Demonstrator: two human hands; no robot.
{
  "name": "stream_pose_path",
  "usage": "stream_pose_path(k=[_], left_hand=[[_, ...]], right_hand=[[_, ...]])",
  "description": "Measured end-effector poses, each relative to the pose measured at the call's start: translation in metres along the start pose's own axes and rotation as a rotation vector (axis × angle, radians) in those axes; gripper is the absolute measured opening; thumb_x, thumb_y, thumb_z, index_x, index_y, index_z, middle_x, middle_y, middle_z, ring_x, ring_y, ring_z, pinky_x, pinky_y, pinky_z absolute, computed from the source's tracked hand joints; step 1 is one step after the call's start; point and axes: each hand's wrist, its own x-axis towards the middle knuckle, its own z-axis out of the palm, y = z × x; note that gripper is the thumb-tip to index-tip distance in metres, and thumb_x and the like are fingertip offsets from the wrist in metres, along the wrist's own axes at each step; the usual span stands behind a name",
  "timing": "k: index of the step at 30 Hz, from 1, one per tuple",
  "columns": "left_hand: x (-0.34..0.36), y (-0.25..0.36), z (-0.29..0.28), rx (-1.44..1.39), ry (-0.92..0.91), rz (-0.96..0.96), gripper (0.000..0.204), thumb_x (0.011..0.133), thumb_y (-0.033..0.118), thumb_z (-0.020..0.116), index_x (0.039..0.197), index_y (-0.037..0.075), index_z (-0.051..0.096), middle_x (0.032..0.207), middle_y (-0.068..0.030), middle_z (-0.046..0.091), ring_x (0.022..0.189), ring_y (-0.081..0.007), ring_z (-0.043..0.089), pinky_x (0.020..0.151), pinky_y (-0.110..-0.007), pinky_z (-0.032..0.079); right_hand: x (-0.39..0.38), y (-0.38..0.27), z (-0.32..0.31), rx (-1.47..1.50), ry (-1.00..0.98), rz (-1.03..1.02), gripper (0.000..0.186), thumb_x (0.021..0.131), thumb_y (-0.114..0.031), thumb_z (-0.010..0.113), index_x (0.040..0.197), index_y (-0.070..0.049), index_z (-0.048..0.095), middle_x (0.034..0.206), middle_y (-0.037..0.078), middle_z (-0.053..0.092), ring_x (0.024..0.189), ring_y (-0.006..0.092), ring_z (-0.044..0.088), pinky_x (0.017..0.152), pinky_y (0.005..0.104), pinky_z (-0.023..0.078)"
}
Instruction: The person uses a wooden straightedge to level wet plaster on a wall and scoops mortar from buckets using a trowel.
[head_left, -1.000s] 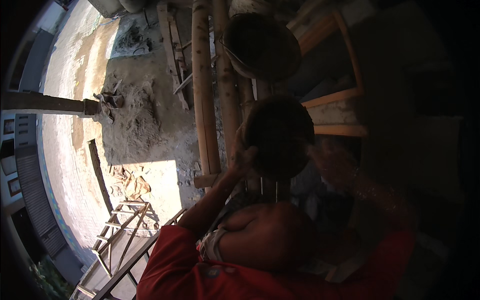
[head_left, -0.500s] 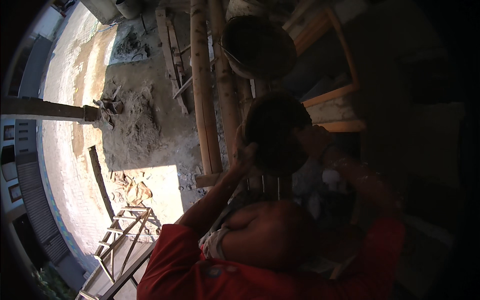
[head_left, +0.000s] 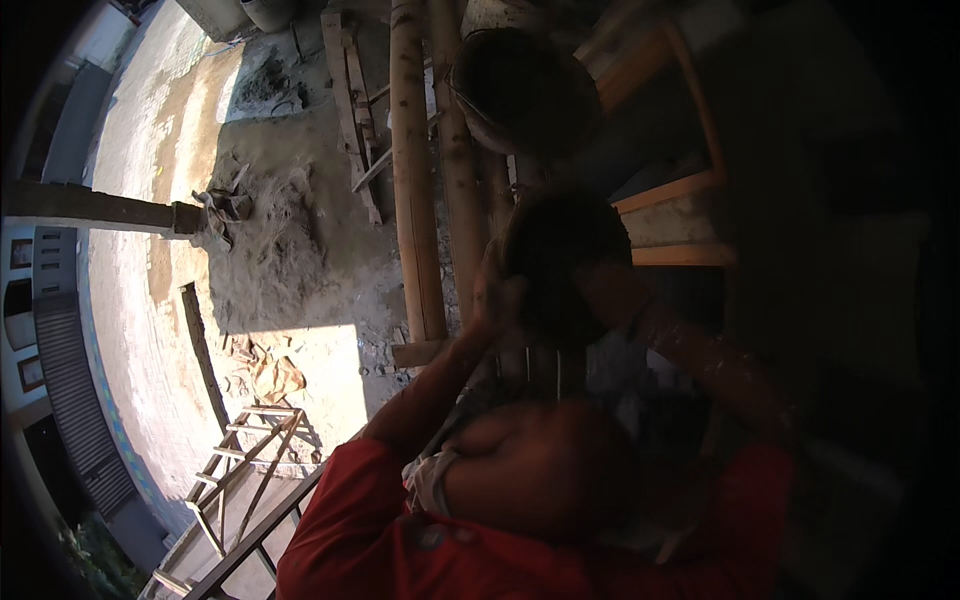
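Observation:
A dark round bucket (head_left: 560, 225) sits in front of me on wooden poles, its inside too dark to make out. My left hand (head_left: 498, 295) grips the bucket's left rim, the thumb curled over the edge. My right hand (head_left: 606, 292) is inside the lower right part of the bucket; its fingers are smeared by motion and shadow, so I cannot tell what they hold. A second dark bucket (head_left: 525, 90) with a wire handle rests farther up on the poles. My bent bare knee (head_left: 540, 460) is just below the near bucket, between my red-sleeved arms.
Long round poles (head_left: 418, 200) run beside both buckets, with an orange wooden frame (head_left: 675, 255) to the right in shade. Below at left are a sandy heap (head_left: 270, 240), loose planks (head_left: 350, 110), a concrete beam (head_left: 100, 208) and a wooden ladder-like frame (head_left: 245, 452). A railing (head_left: 260, 535) runs at lower left.
My right hand has moved left from beside the bucket's right rim down into its inside, the forearm following. My left hand stays on the rim. The view has shifted slightly.

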Motion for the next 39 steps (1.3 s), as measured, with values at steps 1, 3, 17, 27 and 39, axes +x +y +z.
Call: stream_pose_path(k=[1,3,17,27,39], left_hand=[[0.003,-0.02,-0.003,-0.01,-0.006,0.015,0.057,0.073,0.0,0.053,0.129,0.0,0.04,0.117,-0.0155,0.054,0.109,-0.0241,0.054,0.093,-0.033,0.046],[0.006,-0.023,0.001,-0.017,0.006,0.033,0.057,0.073,-0.001,0.053,0.129,0.0,0.04,0.117,-0.015,0.054,0.109,-0.0239,0.054,0.093,-0.033,0.046],[-0.014,-0.01,0.032,0.102,0.126,0.07,0.058,0.071,0.003,0.053,0.128,-0.001,0.044,0.114,-0.0202,0.058,0.108,-0.0294,0.057,0.093,-0.037,0.045],[-0.014,0.02,0.012,0.096,0.176,-0.02,0.059,0.066,0.003,0.049,0.125,-0.003,0.045,0.11,-0.0171,0.057,0.103,-0.0253,0.056,0.09,-0.035,0.044],[-0.03,0.021,0.026,-0.162,0.083,-0.129,0.071,0.068,0.006,0.044,0.136,-0.007,0.03,0.129,-0.0232,0.044,0.113,-0.032,0.048,0.099,-0.04,0.038]], right_hand=[[0.001,-0.008,0.001,-0.038,-0.015,-0.011,0.025,0.085,-0.011,0.05,0.107,-0.001,0.056,0.091,0.018,0.062,0.083,0.0324,0.064,0.074,0.0447,0.053],[-0.005,-0.017,0.003,-0.116,-0.05,-0.01,0.025,0.085,-0.012,0.051,0.106,-0.002,0.057,0.091,0.018,0.062,0.085,0.0322,0.063,0.075,0.0444,0.053],[0.024,0.01,-0.046,-0.367,-0.203,0.328,0.023,0.081,-0.021,0.059,0.098,-0.009,0.068,0.087,0.011,0.067,0.085,0.0262,0.066,0.075,0.0388,0.053],[0.053,0.021,-0.081,0.011,-0.737,0.149,0.034,0.083,-0.026,0.06,0.11,-0.007,0.066,0.115,0.015,0.064,0.105,0.0264,0.062,0.087,0.04,0.05],[-0.019,0.01,-0.009,1.243,-0.623,0.613,0.021,0.085,-0.022,0.059,0.102,-0.01,0.059,0.065,0.008,0.057,0.055,0.0208,0.058,0.046,0.0373,0.048]])
